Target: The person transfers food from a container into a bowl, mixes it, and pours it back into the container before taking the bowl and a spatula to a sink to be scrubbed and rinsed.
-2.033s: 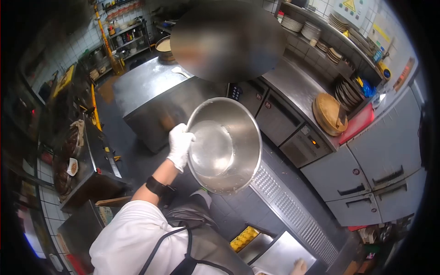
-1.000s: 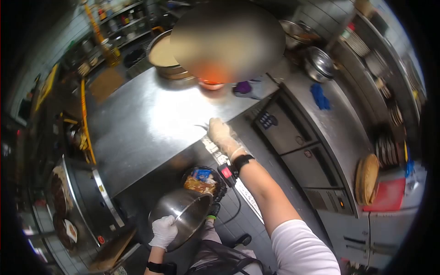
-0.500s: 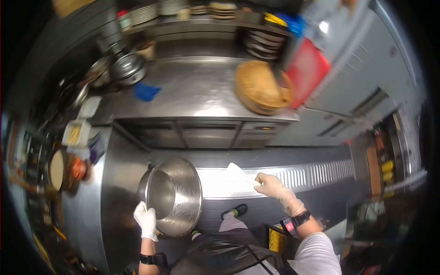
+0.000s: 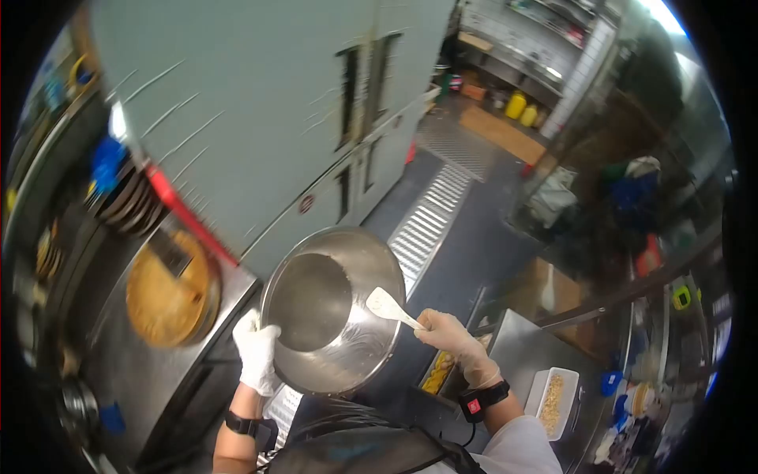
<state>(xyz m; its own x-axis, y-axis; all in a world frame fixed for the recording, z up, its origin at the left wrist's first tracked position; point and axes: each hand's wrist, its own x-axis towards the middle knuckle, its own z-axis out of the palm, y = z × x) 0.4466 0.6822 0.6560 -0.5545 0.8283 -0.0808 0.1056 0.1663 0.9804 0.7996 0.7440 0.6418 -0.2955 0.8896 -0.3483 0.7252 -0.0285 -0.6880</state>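
My left hand [image 4: 257, 351], in a white glove, is closed on the left rim of a large, deep stainless steel bowl [image 4: 316, 371]. The bowl is held in the air in front of my apron, tilted so that its inside faces me; its wall looks wet and shiny. My right hand [image 4: 452, 341], in a thin pale glove, is wrapped round the handle of a white spatula [image 4: 384, 304]. The spatula's flat blade points left and overlaps the right part of the bowl in this view.
On the left steel counter [image 4: 229, 312] sits a round wooden chopping block [image 4: 158, 300] with a cleaver [image 4: 170, 253] on it. A tall grey fridge [image 4: 245, 103] stands ahead. Metal floor grating [image 4: 430, 221] runs beyond the bowl. At right, a white tub [image 4: 555, 403] holds chopped food.
My view has turned right, so the chopping block now lies at the left. Bowl and spatula have come round with me, and the spatula now overlaps the bowl instead of being beside it.
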